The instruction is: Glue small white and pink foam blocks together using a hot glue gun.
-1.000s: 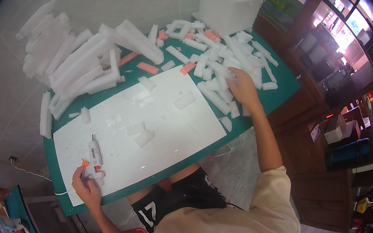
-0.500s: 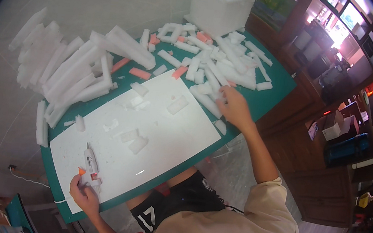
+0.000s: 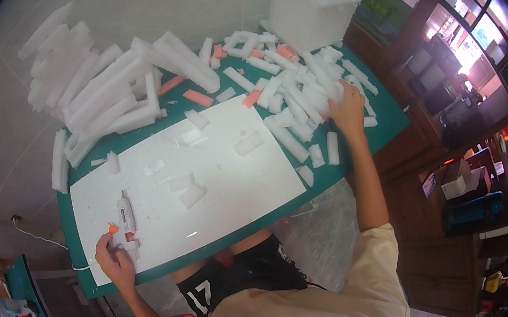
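Observation:
My left hand (image 3: 114,260) rests at the near left corner of a white sheet (image 3: 198,196) and grips the handle of a white glue gun (image 3: 125,222) with an orange trigger. The gun lies flat on the sheet, nozzle pointing away from me. My right hand (image 3: 349,110) reaches far across the green cutting mat (image 3: 392,121) and lies on a heap of short white foam strips (image 3: 303,95). Its fingers are spread over the strips; whether they grip one I cannot tell.
A stack of long white foam bars (image 3: 97,95) lies at the mat's left. A white foam box (image 3: 310,10) stands at the far edge. A few orange foam pieces (image 3: 198,98) and small white offcuts (image 3: 187,188) are scattered. Wooden shelving (image 3: 461,120) stands to the right.
My right hand has moved farther out and up into the pile of foam strips. My left hand stays on the glue gun, which has shifted slightly toward the sheet's near corner.

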